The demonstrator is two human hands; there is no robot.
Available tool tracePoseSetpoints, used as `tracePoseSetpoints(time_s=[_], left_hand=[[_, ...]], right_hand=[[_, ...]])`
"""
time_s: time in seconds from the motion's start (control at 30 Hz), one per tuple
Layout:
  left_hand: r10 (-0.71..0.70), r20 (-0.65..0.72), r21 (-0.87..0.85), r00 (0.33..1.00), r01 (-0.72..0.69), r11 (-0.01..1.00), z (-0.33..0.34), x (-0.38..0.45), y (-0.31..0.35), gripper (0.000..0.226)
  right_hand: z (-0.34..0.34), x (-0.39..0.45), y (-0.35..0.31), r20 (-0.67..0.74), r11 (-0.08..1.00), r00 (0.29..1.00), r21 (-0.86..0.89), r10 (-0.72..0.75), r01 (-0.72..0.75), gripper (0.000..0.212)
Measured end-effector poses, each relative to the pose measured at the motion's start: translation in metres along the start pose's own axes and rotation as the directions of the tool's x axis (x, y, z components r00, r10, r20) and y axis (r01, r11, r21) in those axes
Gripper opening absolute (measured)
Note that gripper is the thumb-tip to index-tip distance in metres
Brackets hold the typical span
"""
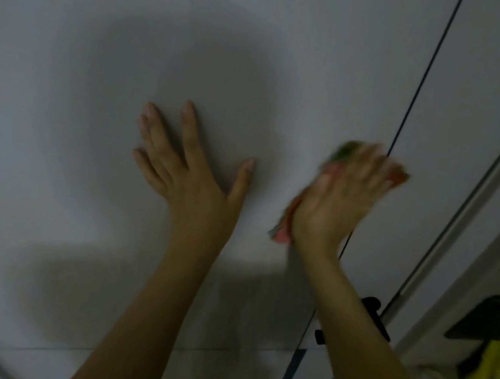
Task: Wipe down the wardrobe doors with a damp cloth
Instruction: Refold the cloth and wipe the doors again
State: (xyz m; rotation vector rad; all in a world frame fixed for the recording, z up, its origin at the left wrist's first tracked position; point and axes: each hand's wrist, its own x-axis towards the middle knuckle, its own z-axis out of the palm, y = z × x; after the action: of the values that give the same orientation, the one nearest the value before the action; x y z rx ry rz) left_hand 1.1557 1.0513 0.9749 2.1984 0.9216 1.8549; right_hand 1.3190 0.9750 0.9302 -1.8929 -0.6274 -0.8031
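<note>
Wiping a pale grey, smooth wardrobe door (258, 50) with a soft, limp pink-and-green cloth (285, 224).

The right hand (340, 196), blurred, presses the cloth flat under its palm beside the dark door seam (422, 84); it looks light and best held bunched under the palm. The left hand (189, 163) rests spread, fingers apart, alongside. Below the right wrist sits a black handle (374, 306).

Dim, grey light; soft shadows on the wardrobe door (65, 106); right hand (338, 199) motion-blurred.
</note>
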Motion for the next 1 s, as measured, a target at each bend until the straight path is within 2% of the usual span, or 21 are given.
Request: tracePoseSetpoints(time_s=[0.03,0.07,0.1,0.13,0.2,0.33,0.4,0.43,0.47,0.5,0.53,0.6,0.67,0.73,0.77,0.8,0.83,0.9,0.93,1.0], left_hand=[[0.014,0.000,-0.001,1.000,-0.014,1.000,0.003,-0.004,0.004,0.090],[0.034,0.003,0.002,0.999,-0.034,0.999,0.007,-0.009,0.009,0.088],[0.056,0.011,0.004,0.998,-0.056,0.998,0.011,-0.014,0.014,0.087],[0.073,0.024,0.002,0.997,-0.073,0.997,0.016,-0.019,0.020,0.085],[0.088,0.055,0.000,0.995,-0.088,0.996,0.023,-0.027,0.027,0.083],[0.099,0.055,0.051,0.994,-0.102,0.994,0.030,-0.029,0.027,0.086],[0.112,0.054,0.078,0.992,-0.116,0.990,0.032,-0.029,0.024,0.089],[0.116,0.055,0.090,0.992,-0.121,0.989,0.033,-0.029,0.023,0.091],[0.119,0.053,0.100,0.991,-0.124,0.987,0.034,-0.029,0.023,0.092],[0.121,0.050,0.106,0.991,-0.125,0.986,0.035,-0.029,0.023,0.093],[0.122,0.047,0.108,0.991,-0.127,0.986,0.036,-0.029,0.023,0.093],[0.123,0.041,0.113,0.992,-0.127,0.985,0.037,-0.030,0.023,0.094],[0.120,0.038,0.119,0.992,-0.124,0.985,0.037,-0.030,0.022,0.095],[0.117,0.047,0.125,0.992,-0.122,0.985,0.035,-0.030,0.021,0.095],[0.115,0.050,0.131,0.992,-0.120,0.984,0.035,-0.030,0.021,0.095],[0.112,0.054,0.137,0.992,-0.119,0.983,0.034,-0.029,0.021,0.096],[0.110,0.058,0.139,0.992,-0.117,0.983,0.034,-0.028,0.021,0.096],[0.109,0.064,0.139,0.992,-0.117,0.983,0.034,-0.026,0.021,0.096],[0.109,0.065,0.137,0.992,-0.117,0.984,0.034,-0.026,0.021,0.096],[0.106,0.072,0.128,0.992,-0.115,0.985,0.034,-0.026,0.021,0.096]], right_hand=[[-0.003,-0.018,-0.014,-0.010,0.975,0.976,-0.055,-0.218,0.217,0.060],[-0.007,-0.029,-0.020,0.009,0.900,0.905,-0.099,-0.426,0.424,0.057],[-0.010,-0.029,-0.009,0.037,0.822,0.831,-0.128,-0.555,0.554,0.056],[-0.017,-0.024,0.001,0.032,0.784,0.796,-0.157,-0.604,0.601,0.056],[-0.027,-0.005,0.034,0.001,0.836,0.847,-0.156,-0.532,0.526,0.055],[-0.049,0.026,0.076,-0.181,0.962,0.945,-0.038,-0.274,0.271,0.060],[-0.049,0.025,0.070,-0.225,0.992,0.973,0.109,-0.042,0.068,0.065],[-0.043,0.017,0.058,-0.193,0.973,0.972,0.210,0.135,-0.093,0.068],[-0.039,0.006,0.041,-0.165,0.945,0.956,0.263,0.242,-0.194,0.069],[-0.035,-0.009,0.030,-0.169,0.942,0.948,0.248,0.270,-0.224,0.069],[-0.028,-0.026,0.025,-0.152,0.959,0.961,0.203,0.230,-0.197,0.066],[-0.016,-0.047,0.036,-0.088,0.998,0.996,0.057,-0.014,0.020,0.059],[-0.013,-0.043,0.062,-0.080,0.996,0.993,0.014,-0.085,0.087,0.057],[-0.028,-0.027,0.069,-0.153,0.994,0.988,0.106,0.020,-0.003,0.061],[-0.035,-0.017,0.071,-0.158,0.975,0.980,0.207,0.118,-0.084,0.066],[-0.042,-0.008,0.073,-0.104,0.921,0.960,0.326,0.260,-0.214,0.073],[-0.042,-0.002,0.079,-0.090,0.861,0.936,0.429,0.341,-0.272,0.084],[-0.039,-0.001,0.078,-0.036,0.795,0.907,0.496,0.420,-0.349,0.102],[-0.033,-0.008,0.079,0.007,0.777,0.889,0.482,0.459,-0.405,0.098],[-0.015,-0.030,0.084,0.149,0.765,0.847,0.371,0.511,-0.527,0.068]])
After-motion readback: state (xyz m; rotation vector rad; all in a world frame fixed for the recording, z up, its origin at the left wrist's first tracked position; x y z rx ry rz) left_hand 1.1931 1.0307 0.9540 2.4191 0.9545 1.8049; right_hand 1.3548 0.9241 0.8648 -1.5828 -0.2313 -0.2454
